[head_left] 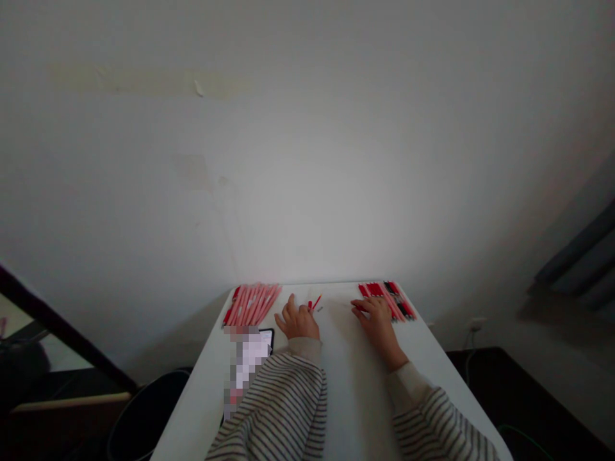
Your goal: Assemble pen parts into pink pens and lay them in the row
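Observation:
My left hand (pixel 300 322) rests on the white table (pixel 353 378) with its fingers apart and nothing visible in them. Just right of its fingers lie a few small red pen parts (pixel 310 305), one of them a thin stick with an orange tip. My right hand (pixel 378 320) pinches a small red piece (pixel 359 308) between thumb and fingers; its exact kind is too small to tell. Beside that hand, at the back right, several pens with pink barrels and red or black parts (pixel 396 289) lie in a row.
A pile of pink pen barrels (pixel 254 302) with red ends covers the back left corner. In front of it lies a phone (pixel 266 339), partly blurred and partly behind my left sleeve. The wall (pixel 317 192) stands behind the table. A dark bin (pixel 148 416) is at the left.

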`<action>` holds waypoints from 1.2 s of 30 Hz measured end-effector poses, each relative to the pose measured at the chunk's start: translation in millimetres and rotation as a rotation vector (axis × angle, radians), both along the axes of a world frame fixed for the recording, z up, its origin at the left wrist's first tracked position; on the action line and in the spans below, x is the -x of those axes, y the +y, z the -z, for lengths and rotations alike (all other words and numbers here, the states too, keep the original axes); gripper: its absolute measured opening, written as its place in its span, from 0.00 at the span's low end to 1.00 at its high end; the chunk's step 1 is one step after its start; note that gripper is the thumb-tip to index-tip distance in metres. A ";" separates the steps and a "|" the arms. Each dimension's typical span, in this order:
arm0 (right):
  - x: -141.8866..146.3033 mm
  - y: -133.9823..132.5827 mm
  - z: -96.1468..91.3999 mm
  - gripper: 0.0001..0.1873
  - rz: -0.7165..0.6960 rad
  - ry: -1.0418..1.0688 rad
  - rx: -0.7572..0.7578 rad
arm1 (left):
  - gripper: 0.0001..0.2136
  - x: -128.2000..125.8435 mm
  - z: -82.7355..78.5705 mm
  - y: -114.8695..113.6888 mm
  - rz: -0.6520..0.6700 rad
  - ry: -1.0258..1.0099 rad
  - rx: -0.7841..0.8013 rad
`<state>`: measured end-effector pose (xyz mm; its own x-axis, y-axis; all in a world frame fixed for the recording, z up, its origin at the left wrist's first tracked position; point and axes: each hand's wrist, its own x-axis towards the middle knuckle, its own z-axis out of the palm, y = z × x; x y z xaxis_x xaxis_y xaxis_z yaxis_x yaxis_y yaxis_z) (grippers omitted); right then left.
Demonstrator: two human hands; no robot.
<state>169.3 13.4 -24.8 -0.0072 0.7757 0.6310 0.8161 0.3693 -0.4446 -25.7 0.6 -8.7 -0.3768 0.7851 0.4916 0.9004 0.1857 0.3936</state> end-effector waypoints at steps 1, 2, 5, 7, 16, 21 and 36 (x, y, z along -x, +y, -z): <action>-0.9 0.6 0.6 0.15 0.002 0.002 -0.003 | 0.10 0.6 -0.4 -0.4 0.001 -0.001 -0.001; -2.0 1.3 1.0 0.15 0.002 0.005 -0.006 | 0.11 1.2 -0.8 -0.8 0.005 -0.002 -0.001; -5.9 3.0 1.0 0.17 0.000 0.013 -0.009 | 0.10 4.1 -2.1 -1.0 0.025 -0.003 0.004; -8.6 3.8 -0.2 0.18 0.001 0.020 -0.018 | 0.10 6.6 -2.7 0.2 0.044 -0.006 0.016; -16.7 1.3 -6.3 0.20 0.018 0.080 -0.070 | 0.08 16.9 -1.4 10.3 0.151 -0.017 -0.005; -18.7 0.5 -5.4 0.21 0.036 0.110 -0.065 | 0.08 20.7 0.5 12.9 0.166 -0.006 -0.033; -23.7 0.1 -7.1 0.17 0.040 0.137 -0.041 | 0.08 21.8 -0.4 13.9 0.295 0.019 -0.069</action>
